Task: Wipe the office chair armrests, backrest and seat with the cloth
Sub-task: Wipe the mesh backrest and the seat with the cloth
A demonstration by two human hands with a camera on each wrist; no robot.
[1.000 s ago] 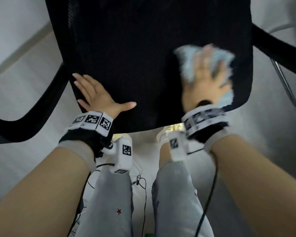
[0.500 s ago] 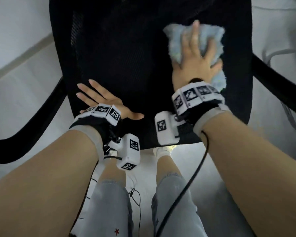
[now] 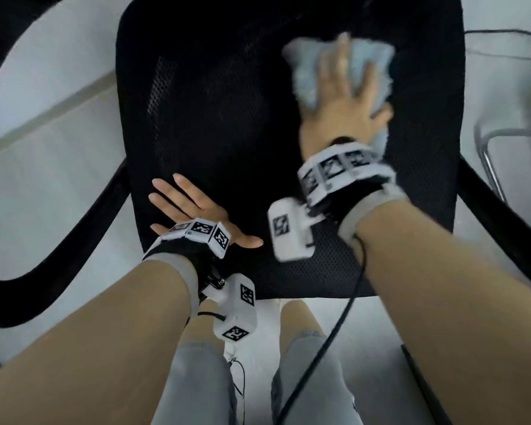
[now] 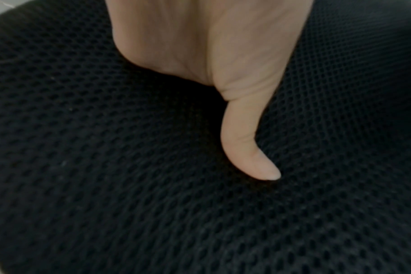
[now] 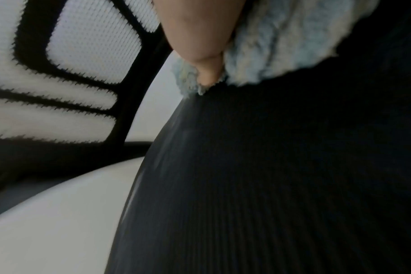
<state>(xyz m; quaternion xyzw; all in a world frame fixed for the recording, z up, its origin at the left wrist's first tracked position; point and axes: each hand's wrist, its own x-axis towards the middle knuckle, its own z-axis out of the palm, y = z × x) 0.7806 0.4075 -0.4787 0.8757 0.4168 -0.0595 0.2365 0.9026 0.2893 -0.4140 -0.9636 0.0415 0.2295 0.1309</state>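
The black mesh seat point(image 3: 227, 124) of the office chair fills the head view below me. My right hand point(image 3: 344, 96) lies flat with spread fingers on a fluffy light-blue cloth point(image 3: 377, 65), pressing it onto the far right of the seat; it is blurred with motion. In the right wrist view the cloth point(image 5: 289, 42) bulges from under the thumb point(image 5: 207, 74) against the dark seat point(image 5: 270, 166). My left hand point(image 3: 187, 207) rests flat on the seat's near left part, fingers straight. Its thumb point(image 4: 249, 148) lies on the mesh point(image 4: 129, 166) in the left wrist view.
Black armrests curve out on the left point(image 3: 52, 259) and right point(image 3: 503, 222) of the seat. A chrome tube frame point(image 3: 488, 167) stands on the pale floor at the right. My legs point(image 3: 196, 378) stand at the seat's front edge. A black cable point(image 3: 319, 357) hangs from my right wrist.
My right hand has slid the cloth across the seat away from me, toward its back. The left hand stays flat on the seat. The camera view has shifted down.
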